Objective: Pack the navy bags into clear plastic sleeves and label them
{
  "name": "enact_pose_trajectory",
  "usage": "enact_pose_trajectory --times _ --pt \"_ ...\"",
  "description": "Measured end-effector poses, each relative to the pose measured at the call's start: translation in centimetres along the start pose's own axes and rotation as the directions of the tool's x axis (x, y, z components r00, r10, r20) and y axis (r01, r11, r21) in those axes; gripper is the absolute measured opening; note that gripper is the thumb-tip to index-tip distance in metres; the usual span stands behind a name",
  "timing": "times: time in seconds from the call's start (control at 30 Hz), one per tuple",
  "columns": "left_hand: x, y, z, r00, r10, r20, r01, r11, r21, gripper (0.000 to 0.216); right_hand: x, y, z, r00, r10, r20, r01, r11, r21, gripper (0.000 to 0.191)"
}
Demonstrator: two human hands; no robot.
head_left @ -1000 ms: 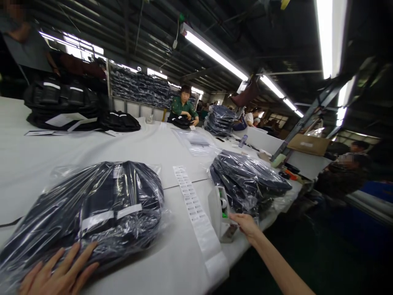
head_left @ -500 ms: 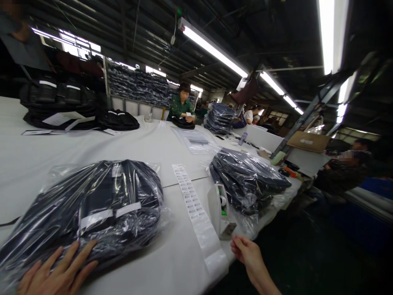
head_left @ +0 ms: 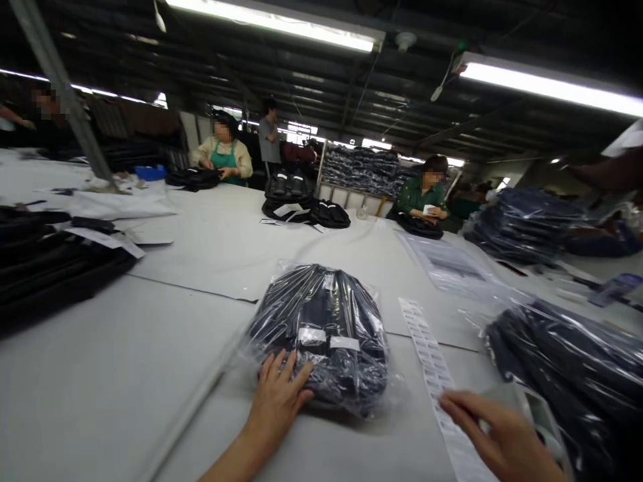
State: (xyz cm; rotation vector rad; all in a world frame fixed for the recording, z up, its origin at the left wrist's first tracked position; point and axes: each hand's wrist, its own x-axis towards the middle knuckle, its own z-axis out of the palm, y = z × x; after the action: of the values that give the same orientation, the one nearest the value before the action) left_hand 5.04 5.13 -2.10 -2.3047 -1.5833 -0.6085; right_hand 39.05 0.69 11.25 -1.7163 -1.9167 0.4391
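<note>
My left hand lies flat, fingers spread, on the near edge of a clear plastic bag holding a folded dark garment on the white table. My right hand hovers over the near end of a long strip of barcode labels. Its fingers are loosely curled and its fingertips touch the strip. Beside my right hand stands a white tape dispenser, partly hidden by the hand. I cannot make out anything held between the right fingers.
A pile of bagged dark garments sits at the right. Unbagged dark garments lie stacked at the left. Empty clear bags lie further back. Several other people work at the table's far side, with more garment stacks near them.
The camera has swung left, so the bagged garment now sits in the middle. My right hand has moved from the tape dispenser to the label strip. My left hand stays on the bag.
</note>
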Motion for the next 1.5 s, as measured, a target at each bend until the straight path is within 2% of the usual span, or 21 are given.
enact_pose_trajectory --times 0.03,0.07,0.13,0.2,0.27,0.33,0.4,0.5,0.63,0.8,0.87,0.93,1.0,1.07,1.13,1.17,1.2,1.23,1.33,1.37,1.5 --pt "-0.1 0.1 -0.1 1.0 -0.005 0.002 0.005 1.0 -0.014 0.049 2.6 -3.0 0.3 0.973 -0.169 0.158 0.172 0.985 -0.011 0.025" --pt "-0.1 0.2 -0.2 1.0 -0.013 0.004 0.014 0.999 -0.029 0.05 5.2 -6.1 0.8 0.898 -0.306 0.317 0.314 0.949 0.028 0.028" --pt "-0.1 0.4 -0.2 0.999 -0.035 0.006 0.035 0.998 -0.051 0.052 9.9 -11.4 2.8 0.661 -0.477 0.58 0.453 0.869 0.198 0.029" --pt "-0.1 0.5 -0.1 0.999 -0.051 0.005 0.051 0.997 -0.057 0.058 13.6 -15.1 5.6 0.424 -0.548 0.721 0.518 0.8 0.303 0.025" --pt "-0.1 0.6 0.2 0.998 -0.065 -0.01 0.064 0.996 -0.067 0.063 16.2 -16.8 8.8 0.259 -0.542 0.799 0.592 0.743 0.312 0.018" --pt "-0.1 0.7 0.4 0.996 -0.086 -0.033 0.082 0.992 -0.099 0.061 17.9 -17.2 12.0 0.17 -0.478 0.862 0.666 0.7 0.258 0.017" --pt "-0.2 0.8 0.6 0.993 -0.107 -0.057 0.098 0.985 -0.141 0.053 18.9 -17.1 14.7 0.136 -0.389 0.911 0.734 0.657 0.171 0.018" --pt "-0.3 0.7 0.8 0.989 -0.124 -0.076 0.109 0.977 -0.183 0.049 19.4 -16.8 17.4 0.15 -0.292 0.944 0.841 0.54 0.033 0.014" --pt "-0.5 0.7 1.4 0.988 -0.127 -0.092 0.106 0.974 -0.202 0.049 19.3 -16.8 18.7 0.183 -0.269 0.945 0.9 0.432 -0.051 0.005" --pt "-0.9 1.4 2.9 0.977 -0.145 -0.154 0.122 0.981 -0.149 0.06 19.2 -16.4 19.1 0.226 -0.312 0.923 0.935 0.335 -0.116 0.014" --pt "-1.0 1.6 3.3 0.979 -0.14 -0.147 0.124 0.986 -0.11 0.061 19.8 -15.9 19.6 0.284 -0.34 0.897 0.929 0.329 -0.17 0.023" --pt "-1.1 1.5 3.2 0.985 -0.123 -0.118 0.114 0.99 -0.085 0.06 21.1 -15.1 20.0 0.358 -0.377 0.854 0.906 0.362 -0.22 0.036" --pt "-0.9 1.0 2.8 0.991 -0.098 -0.096 0.091 0.993 -0.077 0.059 22.6 -14.1 19.5 0.44 -0.393 0.807 0.853 0.462 -0.241 0.044" --pt "-0.7 0.5 2.4 0.995 -0.049 -0.089 0.044 0.997 -0.063 0.057 23.3 -13.1 17.6 0.577 -0.399 0.712 0.748 0.608 -0.266 0.043" --pt "-0.5 0.0 2.1 0.995 -0.009 -0.096 0.004 0.999 -0.045 0.054 22.3 -12.0 14.7 0.743 -0.42 0.522 0.608 0.75 -0.261 0.034" --pt "-0.4 -0.2 2.0 0.995 0.001 -0.102 -0.005 0.999 -0.039 0.052 21.0 -11.4 13.2 0.793 -0.441 0.42 0.562 0.797 -0.223 0.031" --pt "-0.3 -0.3 1.9 0.995 0.001 -0.103 -0.005 0.999 -0.038 0.05 19.3 -10.8 11.9 0.811 -0.468 0.352 0.546 0.821 -0.166 0.029" --pt "-0.2 -0.3 1.8 0.995 0.002 -0.099 -0.006 0.999 -0.038 0.05 17.3 -10.1 10.9 0.798 -0.503 0.332 0.562 0.821 -0.107 0.03" --pt "0.1 -0.6 1.1 0.997 0.05 -0.059 -0.051 0.998 -0.024 0.054 11.6 -7.7 10.8 0.698 -0.505 0.508 0.596 0.803 -0.02 0.041" --pt "0.2 -0.8 0.7 0.996 0.075 -0.044 -0.076 0.997 -0.017 0.058 10.4 -6.9 11.4 0.694 -0.476 0.541 0.565 0.825 0.001 0.043" --pt "0.5 -3.0 -1.1 0.994 0.089 -0.069 -0.087 0.996 0.032 0.06 9.3 -4.5 13.0 0.772 -0.406 0.489 0.373 0.913 0.168 0.048"
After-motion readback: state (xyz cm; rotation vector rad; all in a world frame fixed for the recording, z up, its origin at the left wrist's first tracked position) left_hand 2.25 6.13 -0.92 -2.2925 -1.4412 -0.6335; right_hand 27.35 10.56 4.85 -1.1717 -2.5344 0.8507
